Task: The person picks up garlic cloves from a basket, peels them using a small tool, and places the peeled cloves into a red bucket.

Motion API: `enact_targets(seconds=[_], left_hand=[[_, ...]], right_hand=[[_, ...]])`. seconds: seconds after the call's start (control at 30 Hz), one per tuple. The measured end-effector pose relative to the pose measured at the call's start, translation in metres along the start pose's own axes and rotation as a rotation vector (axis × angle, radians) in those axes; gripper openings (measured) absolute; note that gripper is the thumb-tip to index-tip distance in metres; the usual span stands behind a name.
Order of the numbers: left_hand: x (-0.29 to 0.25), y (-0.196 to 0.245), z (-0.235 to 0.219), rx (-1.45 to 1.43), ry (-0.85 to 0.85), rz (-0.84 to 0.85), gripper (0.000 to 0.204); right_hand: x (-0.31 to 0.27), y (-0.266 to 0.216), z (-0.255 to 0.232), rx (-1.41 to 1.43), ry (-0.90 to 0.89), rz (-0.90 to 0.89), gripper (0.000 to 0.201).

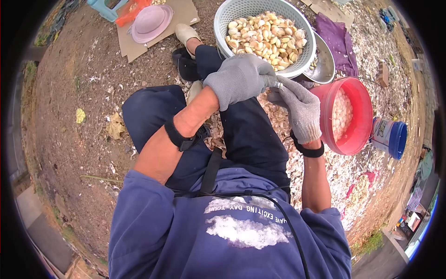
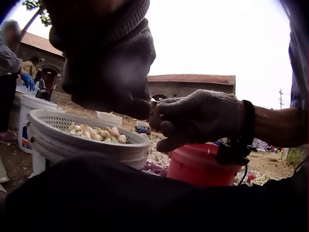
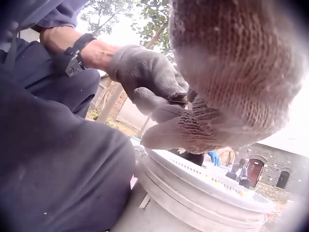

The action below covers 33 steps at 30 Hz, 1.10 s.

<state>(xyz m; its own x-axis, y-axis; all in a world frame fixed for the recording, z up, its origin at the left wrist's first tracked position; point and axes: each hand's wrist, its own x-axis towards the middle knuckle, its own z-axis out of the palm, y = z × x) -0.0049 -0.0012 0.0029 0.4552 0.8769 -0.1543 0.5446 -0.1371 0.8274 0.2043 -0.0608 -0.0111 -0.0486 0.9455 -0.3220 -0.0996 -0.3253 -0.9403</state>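
Observation:
My left hand [image 1: 241, 80], in a grey knit glove, is curled with its fingertips against those of my right hand [image 1: 299, 106], gloved the same way. Between the fingertips of both shows a small pale garlic clove [image 1: 278, 85], mostly hidden by the gloves. The hands meet just over the near rim of a grey perforated basket [image 1: 220, 35], which holds many unpeeled garlic cloves [image 1: 267, 39]. Close to the right hand stands a red bucket [image 1: 360, 139] with peeled white cloves [image 1: 341, 114] inside. In the right wrist view, the right glove hides much of the clove.
A metal bowl [image 1: 326, 69] sits partly under the basket, near a purple cloth [image 1: 335, 42]. Beyond the red bucket lies a blue-and-white bucket [image 1: 395, 137]. Garlic skins [image 1: 334, 186] cover the ground at right. A pink basin [image 1: 151, 23] rests on cardboard, and another person's foot [image 1: 187, 35] is close by.

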Motion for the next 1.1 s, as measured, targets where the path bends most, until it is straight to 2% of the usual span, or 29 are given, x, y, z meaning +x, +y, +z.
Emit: enact_targets(seconds=[0.07, 0.2, 0.27, 0.37, 0.57, 0.8, 1.1], left_hand=[[-0.001, 0.0, 0.004, 0.159, 0.062, 0.066, 0.022], [0.0, -0.007, 0.011, 0.224, 0.081, 0.097, 0.024], [0.001, -0.008, 0.013, 0.278, 0.092, 0.113, 0.026], [0.002, -0.004, 0.012, 0.324, 0.107, 0.091, 0.025], [0.0, -0.004, 0.01, 0.272, 0.114, 0.052, 0.026], [-0.001, 0.002, 0.004, 0.284, 0.086, 0.004, 0.028], [0.001, -0.007, -0.002, 0.354, 0.14, -0.013, 0.03]], right_hand=[[-0.002, 0.003, -0.001, 0.04, -0.002, -0.005, 0.032], [0.0, 0.006, 0.001, 0.09, -0.005, 0.036, 0.033], [0.003, 0.014, -0.002, 0.289, -0.044, 0.03, 0.033], [0.007, 0.019, -0.003, 0.381, -0.052, 0.015, 0.032], [0.006, 0.022, -0.009, 0.368, 0.011, 0.001, 0.031], [-0.001, 0.011, -0.013, 0.417, -0.015, -0.019, 0.033], [-0.014, 0.006, -0.035, 0.442, 0.055, -0.022, 0.033]])
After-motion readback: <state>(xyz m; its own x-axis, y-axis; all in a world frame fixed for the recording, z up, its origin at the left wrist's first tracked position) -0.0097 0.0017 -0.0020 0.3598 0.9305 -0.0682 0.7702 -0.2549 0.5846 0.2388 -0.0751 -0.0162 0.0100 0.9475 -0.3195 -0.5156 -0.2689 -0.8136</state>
